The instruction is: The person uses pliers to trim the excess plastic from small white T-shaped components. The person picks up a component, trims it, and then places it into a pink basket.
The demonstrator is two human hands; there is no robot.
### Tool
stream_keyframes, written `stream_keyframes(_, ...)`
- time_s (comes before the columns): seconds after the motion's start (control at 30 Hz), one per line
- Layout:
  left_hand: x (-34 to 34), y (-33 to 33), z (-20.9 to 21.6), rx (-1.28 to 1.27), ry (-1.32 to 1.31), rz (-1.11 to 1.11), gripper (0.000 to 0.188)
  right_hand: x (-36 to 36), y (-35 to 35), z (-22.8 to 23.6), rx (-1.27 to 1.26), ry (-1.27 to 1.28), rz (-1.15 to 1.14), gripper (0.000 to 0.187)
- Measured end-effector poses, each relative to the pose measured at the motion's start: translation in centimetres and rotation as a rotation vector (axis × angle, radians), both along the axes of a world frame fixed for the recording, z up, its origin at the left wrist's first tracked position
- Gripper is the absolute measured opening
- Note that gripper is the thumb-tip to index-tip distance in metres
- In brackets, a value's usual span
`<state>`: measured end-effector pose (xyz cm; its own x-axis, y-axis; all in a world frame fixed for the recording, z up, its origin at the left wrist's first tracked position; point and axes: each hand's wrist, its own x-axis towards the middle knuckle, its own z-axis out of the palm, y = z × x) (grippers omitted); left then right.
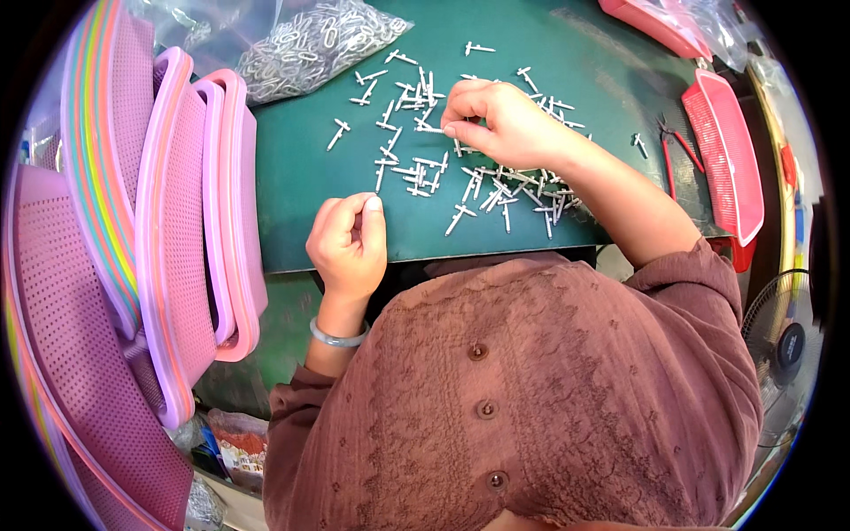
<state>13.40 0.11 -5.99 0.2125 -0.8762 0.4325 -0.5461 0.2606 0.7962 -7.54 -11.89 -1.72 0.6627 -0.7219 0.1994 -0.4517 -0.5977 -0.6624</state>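
Observation:
Small silvery metal pins with crosspieces [425,175] lie scattered over the green tabletop [310,190]. My right hand [500,124] reaches in among them from the right, fingers bent and closed. One small metal pin [428,129] meets its thumb and fingertips, seemingly pinched there. Near the table's front edge, my left hand [350,243] is curled closed, thumb pressed against the bent fingers; whatever it holds, if anything, is hidden. Just beyond that thumb is another metal pin [381,175]. A denser heap of pins [522,186] spreads below my right wrist.
Nested pink and purple perforated baskets [181,230] stand along the left. A clear bag of metal links [323,49] rests at the back left. Red-handled pliers [675,150] lie on the right, beside a red basket [728,155]. A fan [784,350] stands at lower right.

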Motion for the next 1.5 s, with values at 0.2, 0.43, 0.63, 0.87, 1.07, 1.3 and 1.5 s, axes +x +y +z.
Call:
stream_keyframes(0.2,-0.2,0.0,0.1,-0.007,0.024,-0.010,0.003,-0.8,0.4,0.9,0.140,-0.030,-0.011,0.018)
stream_keyframes(0.43,-0.2,0.1,0.1,-0.023,-0.023,-0.009,0.003,-2.4,2.0,1.9,0.265,-0.069,-0.094,0.015)
stream_keyframes(0.63,-0.2,-0.1,-0.2,-0.079,-0.092,-0.014,0.004,-5.7,2.9,1.6,0.131,-0.077,-0.172,0.016)
stream_keyframes(0.87,-0.3,0.1,-0.3,-0.033,-0.143,-0.004,0.006,-15.9,1.1,2.2,-0.150,0.288,-0.554,0.019)
stream_keyframes(1.07,-0.6,-0.1,-0.3,-0.030,-0.172,0.004,0.008,-23.0,-1.3,0.6,-0.065,0.549,-0.706,0.018)
stream_keyframes(1.3,-0.6,-0.1,-0.3,-0.016,-0.198,0.028,0.009,-24.2,-1.5,-0.6,-0.247,0.578,-0.760,0.018)
stream_keyframes(1.5,-0.8,-0.1,-0.1,-0.015,-0.223,0.036,0.008,-25.6,1.0,1.6,-0.186,0.490,-0.772,0.020)
